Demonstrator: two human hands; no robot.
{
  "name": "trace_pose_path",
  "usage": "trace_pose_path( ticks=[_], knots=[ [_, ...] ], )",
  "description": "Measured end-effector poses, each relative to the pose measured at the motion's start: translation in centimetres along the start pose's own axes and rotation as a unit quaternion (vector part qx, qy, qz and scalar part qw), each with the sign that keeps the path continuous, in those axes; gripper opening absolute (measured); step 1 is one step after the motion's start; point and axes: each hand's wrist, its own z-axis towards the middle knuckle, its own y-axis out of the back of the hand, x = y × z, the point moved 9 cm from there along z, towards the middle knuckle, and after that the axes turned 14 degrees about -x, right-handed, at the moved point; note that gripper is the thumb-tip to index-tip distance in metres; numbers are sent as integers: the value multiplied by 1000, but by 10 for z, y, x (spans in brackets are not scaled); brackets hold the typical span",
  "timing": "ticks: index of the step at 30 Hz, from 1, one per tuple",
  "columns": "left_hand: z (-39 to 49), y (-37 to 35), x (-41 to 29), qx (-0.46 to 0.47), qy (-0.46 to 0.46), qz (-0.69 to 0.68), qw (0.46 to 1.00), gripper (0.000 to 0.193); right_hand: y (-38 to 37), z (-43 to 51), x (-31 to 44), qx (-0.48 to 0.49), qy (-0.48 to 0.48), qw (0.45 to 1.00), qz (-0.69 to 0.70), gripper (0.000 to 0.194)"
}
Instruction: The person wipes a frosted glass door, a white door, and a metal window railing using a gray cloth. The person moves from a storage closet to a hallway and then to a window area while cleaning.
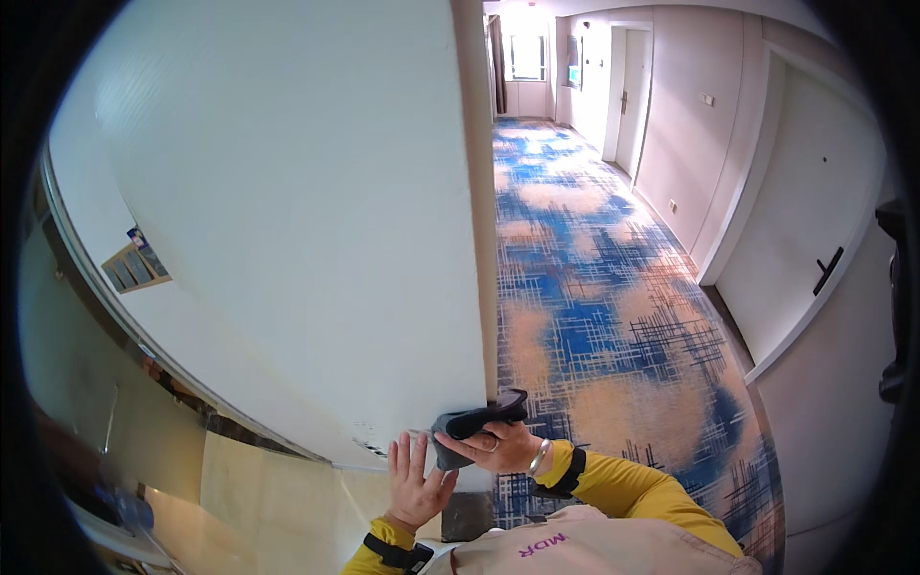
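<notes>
My right hand (pixel 503 447), with a ring and a bracelet, presses a dark grey cloth (pixel 457 430) against the lower part of a white door (pixel 302 215), close to its edge. A black door handle (pixel 509 407) shows beside the cloth, partly covered by it. My left hand (pixel 417 480) is raised just left of the cloth, fingers spread towards the door face, and holds nothing. Whether its fingertips touch the door I cannot tell. Dark marks (pixel 370 447) show on the door left of my left hand.
A corridor with blue and beige patterned carpet (pixel 589 287) runs away on the right, past a closed white door (pixel 798 215) and another door (pixel 632 100). A window (pixel 527 57) is at its far end. Pale floor tiles (pixel 251 481) and a glass panel (pixel 144 424) lie at lower left.
</notes>
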Motion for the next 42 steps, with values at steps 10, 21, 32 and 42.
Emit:
trace_pose_path(
  ticks=[10,21,32,42],
  knots=[
    [57,4,4,13,29,33,999,90,51,116,-49,-192,-118,969,106,48],
    [-33,-51,1,105,-59,71,990,87,-9,-48,-27,-180,-351,883,253,86],
    [19,-7,-45,-6,5,-55,998,83,30,22,-48,-140,-435,849,266,84],
    [57,-16,-78,-22,-9,-58,998,88,23,41,-69,-187,-278,887,319,78]
  ],
)
